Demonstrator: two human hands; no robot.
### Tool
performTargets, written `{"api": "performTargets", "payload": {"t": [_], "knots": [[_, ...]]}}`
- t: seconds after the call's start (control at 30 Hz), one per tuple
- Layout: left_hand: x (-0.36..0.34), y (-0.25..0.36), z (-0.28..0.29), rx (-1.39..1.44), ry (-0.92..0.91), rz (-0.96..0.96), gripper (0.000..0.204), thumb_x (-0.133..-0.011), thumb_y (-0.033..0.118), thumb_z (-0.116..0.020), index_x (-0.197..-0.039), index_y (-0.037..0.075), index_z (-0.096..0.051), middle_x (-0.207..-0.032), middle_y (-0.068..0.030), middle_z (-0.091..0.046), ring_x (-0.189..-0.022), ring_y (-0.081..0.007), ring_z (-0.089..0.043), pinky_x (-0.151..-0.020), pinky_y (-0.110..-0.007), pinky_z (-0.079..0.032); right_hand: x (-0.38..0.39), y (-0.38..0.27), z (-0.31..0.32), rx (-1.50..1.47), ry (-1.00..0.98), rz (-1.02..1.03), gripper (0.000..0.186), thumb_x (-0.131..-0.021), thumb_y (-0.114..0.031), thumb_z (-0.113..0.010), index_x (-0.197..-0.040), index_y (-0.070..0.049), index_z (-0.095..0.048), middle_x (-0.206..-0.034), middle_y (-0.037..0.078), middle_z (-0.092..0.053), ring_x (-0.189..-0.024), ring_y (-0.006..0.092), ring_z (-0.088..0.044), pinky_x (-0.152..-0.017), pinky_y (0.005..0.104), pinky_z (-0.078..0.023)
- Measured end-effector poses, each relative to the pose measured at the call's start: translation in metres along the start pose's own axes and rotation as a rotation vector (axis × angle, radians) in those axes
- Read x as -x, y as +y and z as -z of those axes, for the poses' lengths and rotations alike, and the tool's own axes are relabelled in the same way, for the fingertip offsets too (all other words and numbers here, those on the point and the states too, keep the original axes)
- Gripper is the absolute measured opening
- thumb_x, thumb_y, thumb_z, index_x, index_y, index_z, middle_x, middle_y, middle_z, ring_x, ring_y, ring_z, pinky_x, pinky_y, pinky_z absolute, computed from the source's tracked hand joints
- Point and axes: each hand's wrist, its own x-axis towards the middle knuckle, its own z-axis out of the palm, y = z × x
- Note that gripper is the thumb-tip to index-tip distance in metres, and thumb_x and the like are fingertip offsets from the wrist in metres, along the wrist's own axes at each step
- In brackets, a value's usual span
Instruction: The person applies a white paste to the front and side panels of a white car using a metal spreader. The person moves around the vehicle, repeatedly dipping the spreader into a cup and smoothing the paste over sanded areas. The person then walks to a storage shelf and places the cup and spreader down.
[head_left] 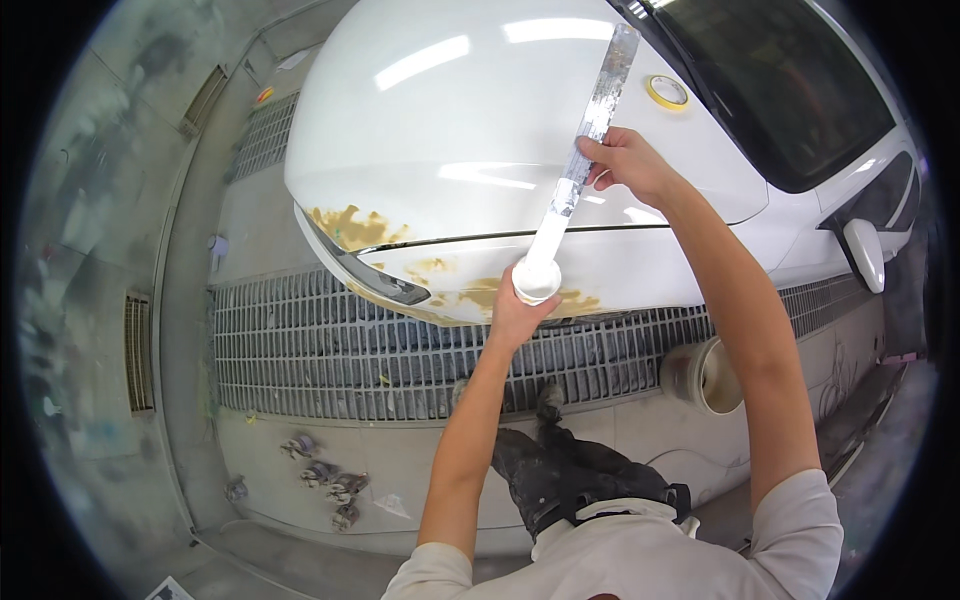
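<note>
Your left grip was closed around a small round white cup, holding it over the near edge of the white car body, with the cup's open mouth facing up. Your right grip was pinching a long, flat, silvery mixing stick, smeared with white, between the thumb and the fingers partway along its length. The stick slanted from the cup up and to the right, its lower, white-coated end at the cup's mouth; you could not tell how deep it reached. Its upper end stood over the hood near the dark windshield.

To the right of the stick's upper part, a yellow roll of tape lay on the hood, apart from your right grip. Tan, uneven patches marked the car's front corner, some of them near the cup on either side. Below the car, a dark metal floor grating ran along the floor, and a pale, round, open bucket stood at its near edge, left of your right forearm.
</note>
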Motion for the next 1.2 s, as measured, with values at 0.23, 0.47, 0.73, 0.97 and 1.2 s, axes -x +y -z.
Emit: {"api": "performTargets", "payload": {"t": [0.23, 0.47, 0.73, 0.97, 1.2], "knots": [[-0.004, -0.008, 0.0, -0.006, 0.024, -0.051, 0.074, -0.069, 0.012, -0.082, -0.131, 0.001, -0.044, -0.118, -0.0127, -0.06, -0.109, -0.0222, -0.059, -0.092, -0.036, -0.048, -0.002, -0.001, -0.002, 0.042, -0.042, 0.021, 0.028, -0.096, -0.03, -0.058, -0.097, -0.003, -0.063, -0.089, 0.006, -0.067, -0.074, 0.0107, -0.059, -0.069, 0.0259, -0.051], [-0.009, -0.004, 0.001, -0.002, 0.013, -0.05, 0.073, -0.069, 0.012, -0.083, -0.13, 0.001, -0.044, -0.118, -0.013, -0.061, -0.109, -0.0224, -0.06, -0.092, -0.036, -0.048, 0.005, -0.001, 0.001, 0.019, 0.018, 0.05, 0.029, -0.095, -0.029, -0.059, -0.096, 0.0, -0.064, -0.084, 0.006, -0.067, -0.07, 0.0112, -0.059, -0.064, 0.0259, -0.05], [-0.008, 0.023, -0.014, 0.002, -0.006, -0.133, 0.07, -0.067, 0.011, -0.084, -0.126, 0.001, -0.047, -0.116, -0.0133, -0.062, -0.108, -0.0223, -0.06, -0.092, -0.035, -0.048, 0.064, 0.016, -0.021, 0.033, 0.103, 0.194, 0.028, -0.093, -0.024, -0.061, -0.095, 0.003, -0.064, -0.078, 0.006, -0.067, -0.067, 0.0106, -0.06, -0.057, 0.0255, -0.049], [-0.011, 0.045, -0.044, -0.04, -0.066, -0.099, 0.069, -0.068, 0.014, -0.084, -0.125, 0.0, -0.048, -0.114, -0.012, -0.062, -0.106, -0.0204, -0.06, -0.091, -0.034, -0.048, 0.083, 0.031, 0.0, -0.033, 0.167, 0.124, 0.028, -0.093, -0.023, -0.062, -0.093, 0.004, -0.064, -0.075, 0.007, -0.066, -0.065, 0.0104, -0.06, -0.056, 0.025, -0.048], [-0.017, 0.062, -0.077, -0.08, -0.135, -0.082, 0.069, -0.067, 0.014, -0.083, -0.126, 0.001, -0.048, -0.116, -0.0147, -0.063, -0.108, -0.0249, -0.062, -0.092, -0.036, -0.048, 0.082, 0.026, 0.082, -0.163, 0.308, 0.064, 0.028, -0.093, -0.026, -0.062, -0.092, 0.002, -0.064, -0.08, 0.007, -0.067, -0.065, 0.0117, -0.06, -0.059, 0.0249, -0.049]]}}
